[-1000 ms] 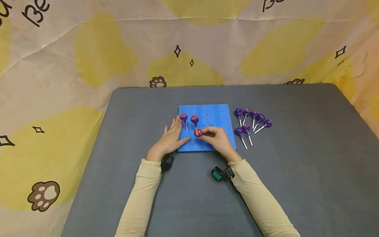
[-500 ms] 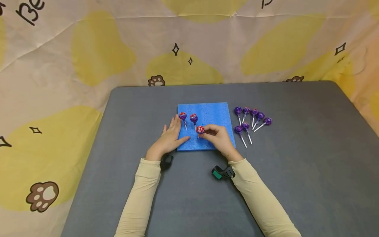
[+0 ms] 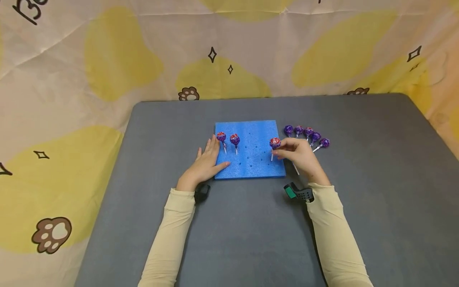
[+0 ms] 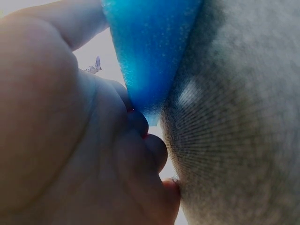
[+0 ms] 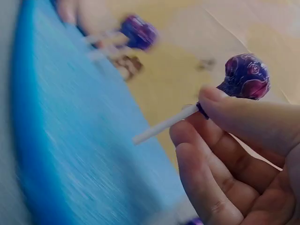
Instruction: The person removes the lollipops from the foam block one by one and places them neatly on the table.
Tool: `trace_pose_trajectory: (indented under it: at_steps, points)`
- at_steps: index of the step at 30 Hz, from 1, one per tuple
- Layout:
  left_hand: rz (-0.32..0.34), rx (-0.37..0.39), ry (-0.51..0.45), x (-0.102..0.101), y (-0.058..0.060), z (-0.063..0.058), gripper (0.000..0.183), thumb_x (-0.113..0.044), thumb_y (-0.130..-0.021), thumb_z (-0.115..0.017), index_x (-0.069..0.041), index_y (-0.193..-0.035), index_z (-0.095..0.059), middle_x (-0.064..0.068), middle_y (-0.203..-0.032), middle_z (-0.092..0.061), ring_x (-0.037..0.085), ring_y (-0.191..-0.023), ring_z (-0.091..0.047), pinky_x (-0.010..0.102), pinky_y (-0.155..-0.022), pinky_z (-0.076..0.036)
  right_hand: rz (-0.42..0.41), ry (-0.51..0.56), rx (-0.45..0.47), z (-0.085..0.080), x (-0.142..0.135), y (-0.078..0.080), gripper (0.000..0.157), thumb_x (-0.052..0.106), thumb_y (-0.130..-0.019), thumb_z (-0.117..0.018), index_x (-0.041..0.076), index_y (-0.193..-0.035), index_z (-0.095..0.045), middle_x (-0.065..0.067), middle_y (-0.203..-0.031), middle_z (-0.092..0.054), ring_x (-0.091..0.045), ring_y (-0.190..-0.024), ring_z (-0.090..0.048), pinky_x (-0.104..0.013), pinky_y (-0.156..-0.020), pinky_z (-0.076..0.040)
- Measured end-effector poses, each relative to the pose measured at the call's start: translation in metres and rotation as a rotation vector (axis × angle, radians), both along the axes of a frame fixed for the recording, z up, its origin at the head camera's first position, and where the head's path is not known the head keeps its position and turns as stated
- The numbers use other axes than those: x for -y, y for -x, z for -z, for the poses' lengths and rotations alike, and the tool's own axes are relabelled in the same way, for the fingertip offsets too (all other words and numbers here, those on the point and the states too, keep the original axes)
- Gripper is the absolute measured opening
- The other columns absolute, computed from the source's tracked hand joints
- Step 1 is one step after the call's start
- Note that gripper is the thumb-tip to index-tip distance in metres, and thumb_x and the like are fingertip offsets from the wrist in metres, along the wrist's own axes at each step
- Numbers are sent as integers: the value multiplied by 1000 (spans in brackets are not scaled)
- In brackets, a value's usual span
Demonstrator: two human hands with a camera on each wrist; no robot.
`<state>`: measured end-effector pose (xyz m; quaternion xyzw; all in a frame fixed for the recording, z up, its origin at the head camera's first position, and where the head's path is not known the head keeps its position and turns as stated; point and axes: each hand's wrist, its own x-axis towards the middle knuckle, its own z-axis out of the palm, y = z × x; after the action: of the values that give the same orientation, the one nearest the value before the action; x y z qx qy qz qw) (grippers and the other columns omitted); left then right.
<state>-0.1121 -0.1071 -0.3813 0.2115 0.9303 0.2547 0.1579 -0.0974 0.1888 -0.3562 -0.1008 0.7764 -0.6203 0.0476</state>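
Note:
My right hand [image 3: 301, 157] pinches a lollipop [image 3: 275, 143] in a purple and red wrapper above the right part of a blue foam board [image 3: 254, 169]. In the right wrist view, thumb and fingertips grip the white stick [image 5: 164, 124] just under the candy, and its lower end is free. My left hand [image 3: 202, 167] rests against the board's left edge with straight fingers, the thumb lying on top. Two more lollipops, a left one [image 3: 221, 136] and a second one [image 3: 234, 139], stand upright in the board. Small holes dot its surface.
Several loose purple lollipops [image 3: 315, 136] lie on the grey table [image 3: 376, 179] right of the board, partly hidden by the right hand. A patterned cloth [image 3: 143, 59] hangs behind the table.
The right hand has moved rightward across the board, carrying the lollipop from near the standing pair toward the right edge. The left hand has stayed at the board's left edge.

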Motion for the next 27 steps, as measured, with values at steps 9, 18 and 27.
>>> trace_pose_trajectory:
  at_steps: [9, 18, 27]
  points:
    - [-7, 6, 2, 1, 1, -1, 83, -43, -97, -46, 2, -149, 1, 13, -156, 15, 27, -142, 12, 55, -109, 6, 70, -24, -2, -11, -36, -1, 18, -3, -84, -67, -18, -90, -59, 2, -78, -68, -12, -70, -66, -24, -67, -54]
    - [-3, 10, -3, 1, -1, -4, 83, -42, -97, -47, 3, -149, 1, 14, -156, 14, 28, -142, 12, 55, -109, 7, 120, -112, 66, -13, -63, -6, 22, 0, -88, -64, -19, -96, -58, 6, -75, -66, -12, -70, -67, -26, -66, -54]
    - [-8, 17, 8, 0, 0, -5, 83, -43, -97, -45, 2, -149, 1, 14, -156, 14, 28, -142, 12, 55, -109, 7, 73, -232, 203, -12, -87, -10, 25, 3, -89, -63, -19, -100, -58, 3, -76, -68, -11, -69, -66, -27, -65, -54]
